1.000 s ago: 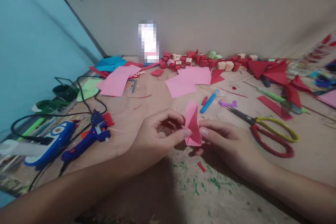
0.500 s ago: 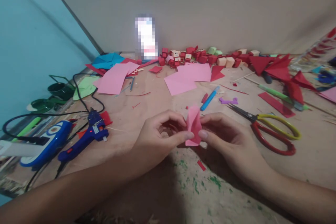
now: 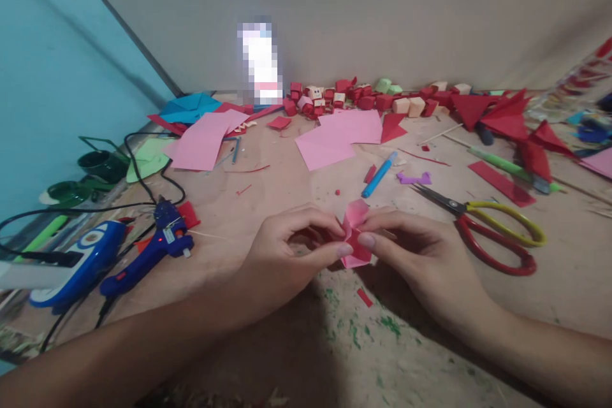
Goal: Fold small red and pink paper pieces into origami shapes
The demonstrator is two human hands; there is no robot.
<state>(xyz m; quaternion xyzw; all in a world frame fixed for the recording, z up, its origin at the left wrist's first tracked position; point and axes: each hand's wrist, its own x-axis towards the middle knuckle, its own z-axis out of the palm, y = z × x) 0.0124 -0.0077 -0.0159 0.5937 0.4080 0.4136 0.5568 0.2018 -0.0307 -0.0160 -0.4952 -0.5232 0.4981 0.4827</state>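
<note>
Bench notes, places taken from the scissors (image 3: 461, 209). The pink paper piece (image 3: 359, 254) is held up left of the scissors, a little nearer the person than the blade tips. Left hand (image 3: 280, 252) pinches its left side, thumb against fingers; right hand (image 3: 423, 248) does likewise on its right.

Progress, my reading: partway. Creases are in and the sides stand up, but the piece gapes open, unclosed. Beyond the scissors, along the wall, a row of small paper blocks (image 3: 368, 102) looks finished, a few with drawn faces. Pink sheets (image 3: 363, 126), beyond and left of the scissors, lie flat, no folds that I can make out.

Containers: far left of the scissors, two dark green cups (image 3: 102, 166); contents too dark to tell. Beyond and right, a clear holder (image 3: 574, 80) shows red shapes, whether inside or printed on, unclear.
</note>
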